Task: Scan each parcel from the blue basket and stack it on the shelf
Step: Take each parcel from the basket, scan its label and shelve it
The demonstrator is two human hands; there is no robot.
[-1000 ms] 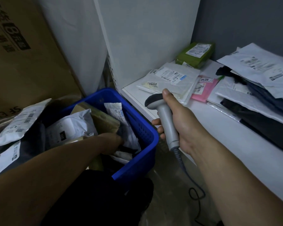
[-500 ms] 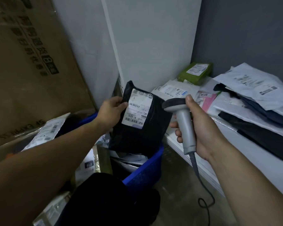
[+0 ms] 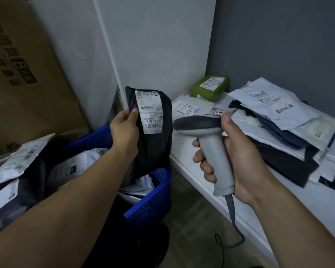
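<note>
With left hand (image 3: pixel 124 130), pinched the black labelled parcel (image 3: pixel 155 149) upright over the blue basket (image 3: pixel 151 202); with right hand (image 3: pixel 240 157), gripped the grey barcode scanner (image 3: pixel 214 149), head just beside the parcel, before the white shelf (image 3: pixel 298 207).

Two arms in shot, and both are bare right back to the near edge. The left forearm (image 3: pixel 75 200) fills the near left, broad and smooth. The right forearm (image 3: pixel 298 219) fills the near right, just as plain. On the left hand (image 3: pixel 124 130), the left thumbnail (image 3: pixel 134 111) is short and trimmed. The right hand (image 3: pixel 238 155) matches it, with the right thumbnail (image 3: pixel 227 118) cut close. Low between the arms is black cloth (image 3: pixel 124 240), seemingly worn, but too dark to make out.
</note>
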